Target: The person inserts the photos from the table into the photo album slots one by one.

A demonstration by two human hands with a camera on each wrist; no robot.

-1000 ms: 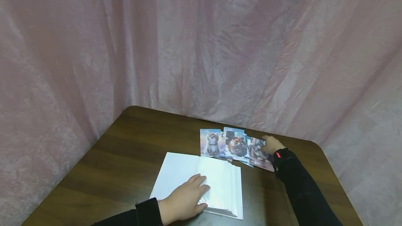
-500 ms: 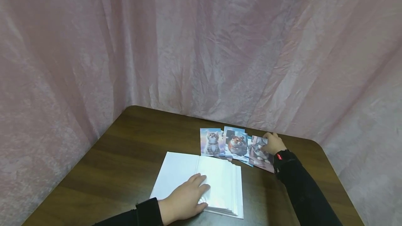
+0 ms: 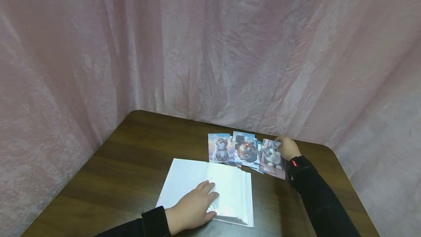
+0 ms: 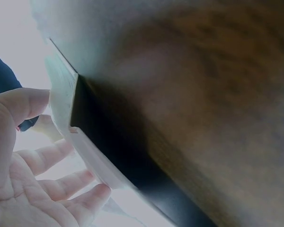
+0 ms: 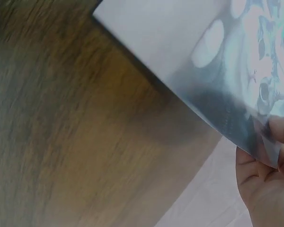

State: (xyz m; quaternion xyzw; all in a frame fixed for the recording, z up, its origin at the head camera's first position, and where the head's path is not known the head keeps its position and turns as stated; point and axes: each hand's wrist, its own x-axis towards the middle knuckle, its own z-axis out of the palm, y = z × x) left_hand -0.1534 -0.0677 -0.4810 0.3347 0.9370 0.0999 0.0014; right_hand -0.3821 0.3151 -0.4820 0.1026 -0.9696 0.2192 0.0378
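Note:
A white photo album (image 3: 188, 176) lies open on the table, its left side flat and a stack of pages on the right. My left hand (image 3: 194, 206) rests on it near the spine with fingers spread, and in the left wrist view the fingertips (image 4: 100, 191) are at the pages. At the far right, my right hand (image 3: 288, 149) pinches the upper right corner of a grey-and-white kitten photo card (image 3: 272, 162). In the right wrist view, the thumb (image 5: 283, 130) is on the picture side and fingers are behind; the held corner bends up.
Left of the held card lie a hamster photo (image 3: 247, 151) and a tabby kitten photo (image 3: 221, 149), overlapping other cards beneath. The brown wooden table (image 3: 131, 156) ends at a pink curtain (image 3: 210, 65) behind the cards.
My right hand has settled on the kitten card's corner and lifted it, uncovering more of the picture. The left hand and album stay put.

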